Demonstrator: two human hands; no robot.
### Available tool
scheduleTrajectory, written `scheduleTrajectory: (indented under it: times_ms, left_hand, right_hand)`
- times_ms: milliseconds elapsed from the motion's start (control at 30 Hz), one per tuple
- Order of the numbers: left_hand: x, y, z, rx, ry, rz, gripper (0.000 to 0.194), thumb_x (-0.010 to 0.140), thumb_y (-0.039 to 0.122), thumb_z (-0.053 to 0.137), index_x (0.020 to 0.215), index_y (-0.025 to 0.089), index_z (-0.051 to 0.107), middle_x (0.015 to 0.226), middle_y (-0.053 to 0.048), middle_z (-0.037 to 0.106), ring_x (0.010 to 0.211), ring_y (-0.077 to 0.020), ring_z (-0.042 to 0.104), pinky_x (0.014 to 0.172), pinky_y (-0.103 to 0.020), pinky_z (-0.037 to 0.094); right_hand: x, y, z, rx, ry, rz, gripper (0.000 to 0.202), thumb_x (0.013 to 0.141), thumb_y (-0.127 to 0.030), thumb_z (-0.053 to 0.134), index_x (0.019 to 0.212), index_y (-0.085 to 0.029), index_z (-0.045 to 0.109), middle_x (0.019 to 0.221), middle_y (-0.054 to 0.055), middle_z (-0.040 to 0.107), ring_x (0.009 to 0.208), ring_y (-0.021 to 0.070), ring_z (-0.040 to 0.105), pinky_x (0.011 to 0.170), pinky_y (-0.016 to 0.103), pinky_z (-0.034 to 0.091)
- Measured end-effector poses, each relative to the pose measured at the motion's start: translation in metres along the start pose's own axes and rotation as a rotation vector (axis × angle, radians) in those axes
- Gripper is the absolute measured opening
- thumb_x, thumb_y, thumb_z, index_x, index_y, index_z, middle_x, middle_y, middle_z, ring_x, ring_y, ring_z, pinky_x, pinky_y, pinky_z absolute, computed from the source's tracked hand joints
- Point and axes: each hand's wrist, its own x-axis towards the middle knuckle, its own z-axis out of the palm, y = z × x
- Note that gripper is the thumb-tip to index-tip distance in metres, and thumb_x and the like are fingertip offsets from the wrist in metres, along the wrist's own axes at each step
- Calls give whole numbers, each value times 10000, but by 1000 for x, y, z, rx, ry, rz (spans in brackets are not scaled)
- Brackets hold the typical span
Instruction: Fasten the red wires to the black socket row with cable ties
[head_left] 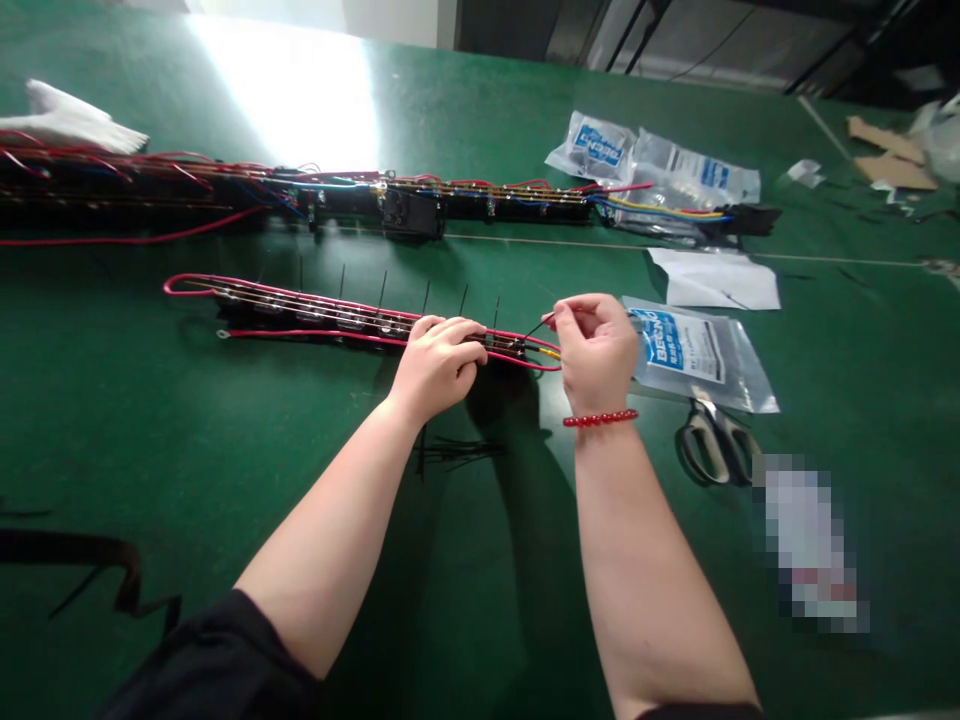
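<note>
A narrow black strip assembly [322, 308] with red wires lies across the green table, several thin black cable ties standing up from it. My left hand [442, 362] rests on the strip near its right end, fingers curled over it. At the right end, where the red wire loops and a yellow wire shows, my right hand [596, 345] pinches the tip of a thin black cable tie [538, 326]. A red bead bracelet is on my right wrist. Loose black cable ties [461, 452] lie on the table below my left hand.
Behind lies a longer wired assembly [491, 202], with a white glove [71, 118] at its left. Plastic bags [694, 350], white paper [712, 279] and scissors [716, 440] are on the right. A black strap [75, 548] lies at the lower left.
</note>
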Motion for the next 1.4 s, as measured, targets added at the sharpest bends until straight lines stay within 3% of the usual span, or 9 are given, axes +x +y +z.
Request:
scheduleTrajectory:
  times_ms: [233, 500, 767, 867, 1033, 1233, 1400]
  left_hand:
    - [0, 0, 0, -12, 8, -7, 234, 872, 132, 545, 787, 254, 726, 1217, -4, 732, 1147, -208, 659, 1020, -436, 392]
    - [0, -1, 1, 11, 20, 13, 237, 888, 139, 542, 804, 258, 729, 1213, -2, 731, 1152, -204, 657, 1001, -428, 402]
    - [-1, -1, 0, 41, -6, 27, 225, 881, 130, 545, 856, 267, 722, 1235, -16, 714, 1168, -226, 629, 1022, -455, 394]
    - [-2, 0, 1, 69, -17, 32, 202, 862, 141, 572, 903, 278, 716, 1246, -19, 703, 1182, -250, 604, 1025, -478, 380]
    - [-3, 0, 1, 78, -30, 44, 152, 865, 184, 591, 919, 274, 700, 1254, -28, 689, 1192, -263, 585, 1030, -488, 373]
    - [-3, 0, 0, 93, -67, 46, 252, 789, 96, 592, 933, 279, 687, 1294, -25, 668, 1231, -267, 561, 1043, -495, 368]
    - [-4, -1, 1, 112, -64, 47, 277, 817, 94, 586, 962, 296, 708, 1300, -19, 665, 1244, -261, 556, 1060, -490, 359]
  right_hand:
    - [27, 6, 15, -102, -95, -48, 156, 945, -362, 593, 869, -225, 606, 784, -1, 726, 749, 155, 716, 731, 318, 579]
    - [20, 2, 18, -207, -178, -78, 117, 922, -278, 592, 822, -222, 616, 737, -15, 709, 664, 146, 668, 673, 296, 519]
    - [9, 2, 19, -386, -333, -139, 81, 875, -215, 629, 816, -238, 680, 768, 9, 691, 772, 191, 632, 719, 324, 488]
    - [2, 0, 16, -428, -368, -200, 94, 866, -215, 650, 791, -240, 700, 825, 31, 714, 854, 220, 625, 807, 372, 487]
    - [-16, 2, 16, -447, -285, -170, 80, 869, -261, 674, 815, -243, 730, 932, 48, 732, 944, 250, 624, 909, 437, 465]
    - [-25, 12, 18, -370, -211, -145, 115, 904, -309, 649, 854, -254, 736, 957, 44, 732, 963, 241, 637, 917, 416, 471]
    - [-26, 16, 22, -391, -175, -177, 141, 927, -319, 635, 873, -242, 741, 973, 48, 734, 961, 230, 648, 907, 392, 468]
